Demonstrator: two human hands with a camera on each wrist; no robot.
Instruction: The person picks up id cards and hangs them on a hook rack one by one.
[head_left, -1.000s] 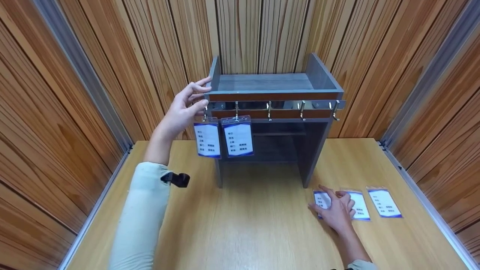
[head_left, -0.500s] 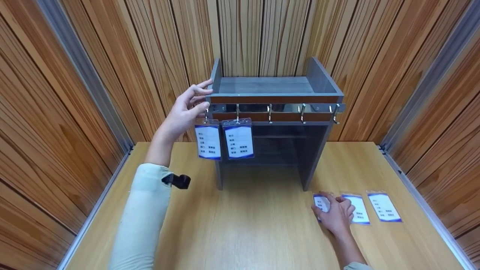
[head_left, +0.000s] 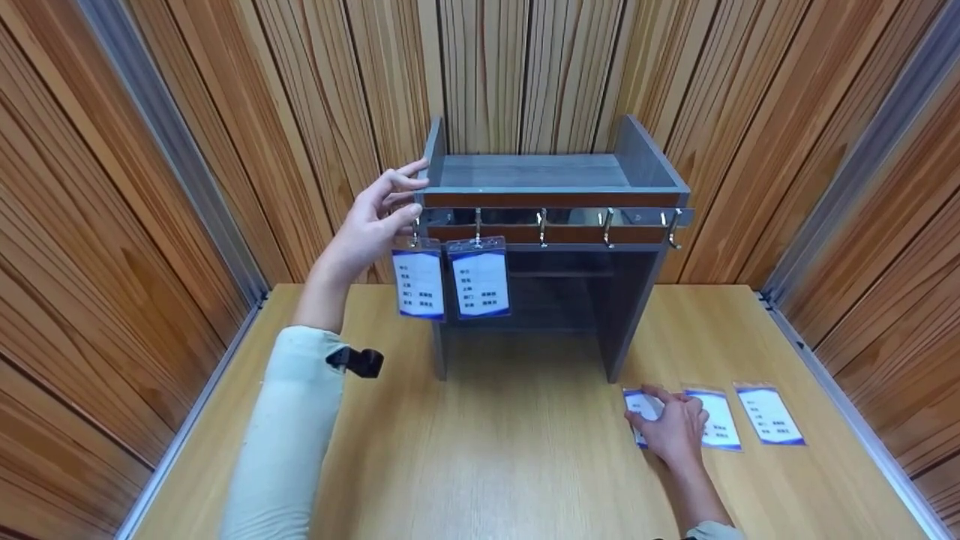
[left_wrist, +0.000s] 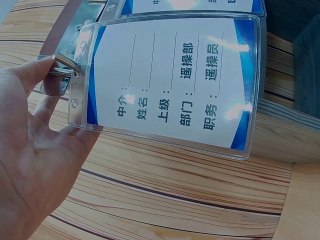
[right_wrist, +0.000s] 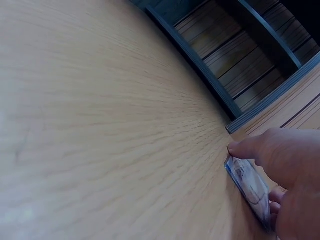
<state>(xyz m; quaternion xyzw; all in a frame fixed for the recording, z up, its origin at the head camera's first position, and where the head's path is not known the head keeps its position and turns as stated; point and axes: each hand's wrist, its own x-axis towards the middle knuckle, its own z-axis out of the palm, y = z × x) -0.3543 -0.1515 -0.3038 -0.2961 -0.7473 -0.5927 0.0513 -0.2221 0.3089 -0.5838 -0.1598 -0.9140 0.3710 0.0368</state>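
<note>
Curling tighter since a second ago, the right hand (head_left: 673, 429) pinches a clear-sleeved blue-and-white badge card (head_left: 642, 412) off the tabletop (head_left: 525, 465); left hand (head_left: 367, 225) fingers (spread, unmoved) touch the grey wooden hook rack (head_left: 551, 196).

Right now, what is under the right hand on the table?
Under the right hand lies a badge card on the table, its thumb-side edge lifted in the right wrist view. Most of the card is covered by the fingers, so its print cannot be read.
</note>
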